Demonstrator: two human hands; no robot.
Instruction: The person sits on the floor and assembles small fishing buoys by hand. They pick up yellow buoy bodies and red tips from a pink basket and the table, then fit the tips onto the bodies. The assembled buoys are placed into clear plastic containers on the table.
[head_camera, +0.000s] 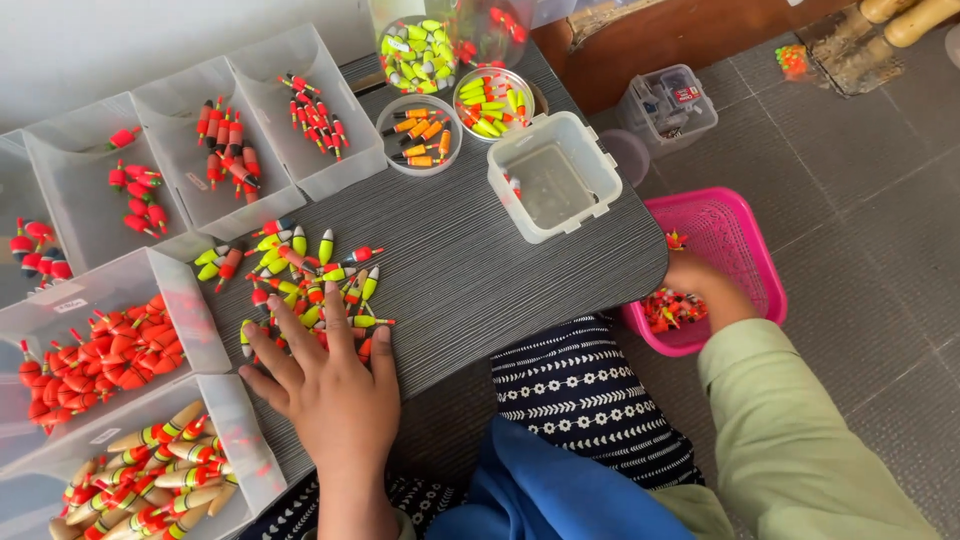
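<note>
On the dark grey worktop (480, 270) the left hand (325, 385) lies flat, fingers spread, its fingertips resting on the near edge of a loose pile of fishing floats (305, 280), yellow-green and orange-red. That grip is fully open and closes on nothing; it only presses down on the pile. The right hand (705, 290) reaches off the worktop's right edge down into a pink plastic basket (740, 240) on the tiled floor, among a heap of small red floats (668, 308). Its fingers are hidden behind the wrist, so I cannot tell how far that grip is closed or whether it has hold of any floats.

Clear sorting bins stand along the left: 1 full of red-orange floats (100, 360), 1 with long tan floats (150, 470), others only sparsely filled. An empty clear tub (555, 175) sits near the worktop's right side, with 2 round cups of floats (420, 135) behind it.

To do this well, I judge the flat left hand should stay light on the pile so the thin stems do not bend or roll, and the right should scoop a small handful rather than a heaped one, lifting clear of the basket rim.
</note>
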